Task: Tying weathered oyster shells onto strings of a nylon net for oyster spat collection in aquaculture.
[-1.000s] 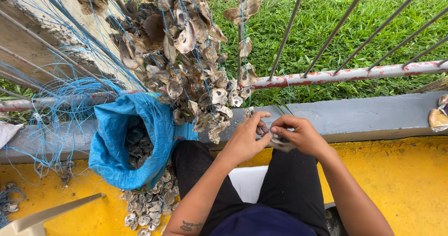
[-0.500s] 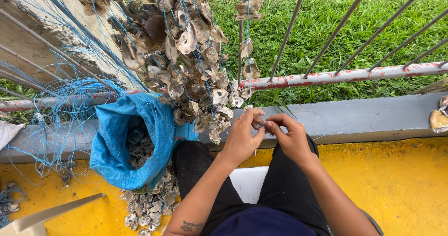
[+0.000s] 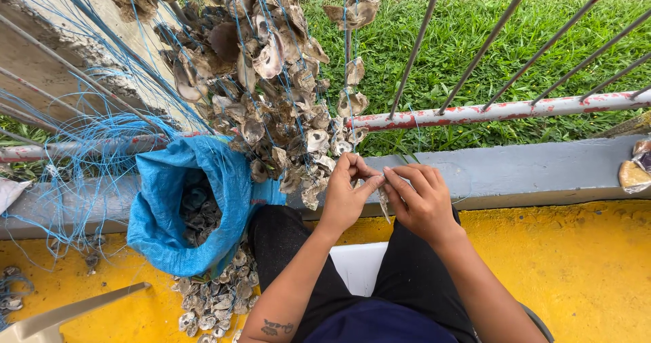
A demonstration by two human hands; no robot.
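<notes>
Shell (image 3: 384, 202): one, pale, pinched between two hands above lap, in front of grey ledge (image 3: 529, 173). Left hand (image 3: 346, 194) fingers clenched on its top edge; right hand (image 3: 424, 200) fingers grasping its side. One blue bag (image 3: 169, 207) of shells at left. Many strung shells (image 3: 264, 78) on blue cords, uncountable. One loose pile (image 3: 217, 302) on yellow floor.

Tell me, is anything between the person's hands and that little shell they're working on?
Nothing visible. The left hand and right hand both pinch the small shell directly, fingertips touching it. The hanging shell strings and blue sack sit off to the left.
</notes>
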